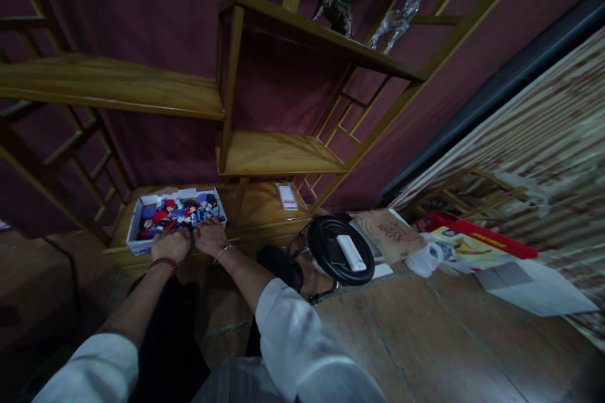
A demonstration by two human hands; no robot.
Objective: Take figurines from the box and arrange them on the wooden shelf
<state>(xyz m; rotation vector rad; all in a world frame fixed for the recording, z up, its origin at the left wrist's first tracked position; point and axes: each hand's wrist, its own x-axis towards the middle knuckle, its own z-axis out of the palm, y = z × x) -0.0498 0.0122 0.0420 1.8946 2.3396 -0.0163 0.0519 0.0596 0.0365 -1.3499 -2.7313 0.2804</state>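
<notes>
Far left, the wooden shelf unit [108,85] rises against a dark red wall; its lowest board [255,201] carries a white box [137,227] full of small coloured figurines [177,211], sitting at the left end, close to the front edge. The left hand [171,244] rests at the box's near wall, fingers curled over or against the rim, a red bead bracelet [163,262] at the wrist; whether it grips the wall or merely touches it cannot be told from this angle. Just beside it, the right hand [210,236] lies at the box's near right corner, fingers bent toward the figurines, a thin bangle at the wrist; its grasp is equally unclear, and neither hand visibly holds a figurine.

The likely risk: the box is thin-walled and loaded, so a pull on the near wall alone could bend it or tip it off the board's edge, spilling figurines onto the floor; the light is dim, which makes small pieces easy to miss.

Further right, a small card [287,196] lies on the same board; then a black round stool [341,250] with a white remote [350,252] on it stands near the right elbow, and a backward sweep of the arm could knock it; papers and a red-edged booklet [466,240] lie on the floor beyond.
</notes>
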